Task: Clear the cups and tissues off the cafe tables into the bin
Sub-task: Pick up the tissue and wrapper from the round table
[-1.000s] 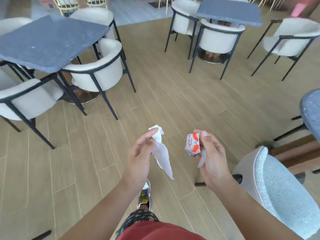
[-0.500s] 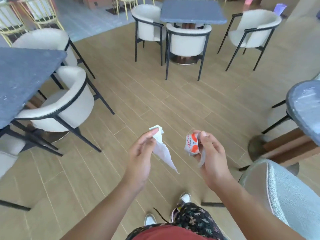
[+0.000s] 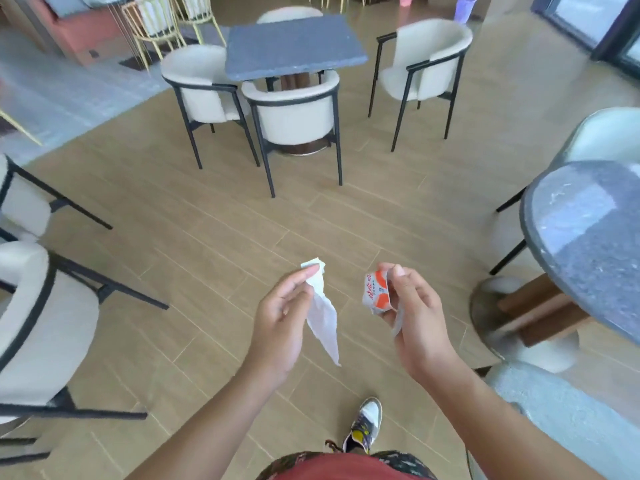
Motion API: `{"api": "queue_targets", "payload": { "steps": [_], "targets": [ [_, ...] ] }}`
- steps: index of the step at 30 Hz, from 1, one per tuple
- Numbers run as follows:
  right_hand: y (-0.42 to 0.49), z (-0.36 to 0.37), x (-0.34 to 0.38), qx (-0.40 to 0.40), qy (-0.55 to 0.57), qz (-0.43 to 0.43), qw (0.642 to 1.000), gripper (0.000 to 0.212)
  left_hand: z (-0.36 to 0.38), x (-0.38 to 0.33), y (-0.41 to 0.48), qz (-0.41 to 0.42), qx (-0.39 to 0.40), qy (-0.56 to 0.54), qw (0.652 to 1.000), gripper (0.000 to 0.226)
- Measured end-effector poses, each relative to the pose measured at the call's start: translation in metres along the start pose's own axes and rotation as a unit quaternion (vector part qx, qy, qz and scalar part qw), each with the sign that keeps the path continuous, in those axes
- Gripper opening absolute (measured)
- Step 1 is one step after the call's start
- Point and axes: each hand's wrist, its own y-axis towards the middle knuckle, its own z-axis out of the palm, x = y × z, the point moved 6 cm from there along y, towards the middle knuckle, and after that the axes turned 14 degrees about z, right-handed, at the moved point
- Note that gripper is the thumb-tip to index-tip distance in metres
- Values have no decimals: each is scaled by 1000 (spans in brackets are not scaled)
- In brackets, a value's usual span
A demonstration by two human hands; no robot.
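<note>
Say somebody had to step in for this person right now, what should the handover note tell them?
Left hand pinches a tissue that hangs down.
Right hand holds a crumpled orange-and-white piece, maybe a cup.
Both are held over the floor.
Done: these two are picked up.
Left: drop them into the bin, which is not in view, so find it first.

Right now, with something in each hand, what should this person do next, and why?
Probably carry both on toward a bin: the left hand pinches a white tissue, the right hand grips a crumpled orange-and-white item, and no bin plainly shows here.
</note>
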Motion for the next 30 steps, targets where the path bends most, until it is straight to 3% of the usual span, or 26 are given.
{"api": "queue_targets", "payload": {
  "steps": [15,20,24,30],
  "targets": [
    [181,-74,150,-115,42,-37,992,27,170,41,241,34,157,-13,987,34],
    [270,-73,205,-140,29,-67,987,38,210,70,341,86,197,2,977,34],
    [343,-62,254,-156,30,-79,984,31,235,87,431,75,231,1,970,36],
    [435,-40,327,-166,23,-96,981,37,259,93,554,84,259,4,962,36]
  ]
}}
